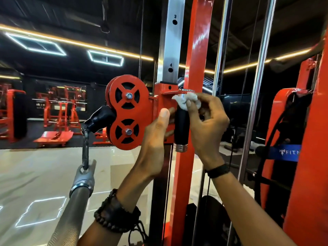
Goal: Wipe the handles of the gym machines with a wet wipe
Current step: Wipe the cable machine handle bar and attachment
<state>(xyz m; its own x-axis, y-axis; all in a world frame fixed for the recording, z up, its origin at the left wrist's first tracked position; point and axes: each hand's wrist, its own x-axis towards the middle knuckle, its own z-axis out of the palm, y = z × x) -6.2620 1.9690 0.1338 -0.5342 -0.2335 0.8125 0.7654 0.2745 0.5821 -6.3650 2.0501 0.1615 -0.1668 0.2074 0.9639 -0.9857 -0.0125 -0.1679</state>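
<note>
A short black handle with a chrome end cap stands upright on the red pulley carriage of a cable machine. My right hand pinches a crumpled white wet wipe against the handle's top end. My left hand rests beside the handle on the carriage, thumb up and fingers reaching behind the carriage; whether they curl round it is hidden.
A knurled steel bar hangs from the pulley cable by a carabiner at lower left. The red upright post, silver numbered rail and chrome guide rods stand close around my hands. More red machines line the far wall.
</note>
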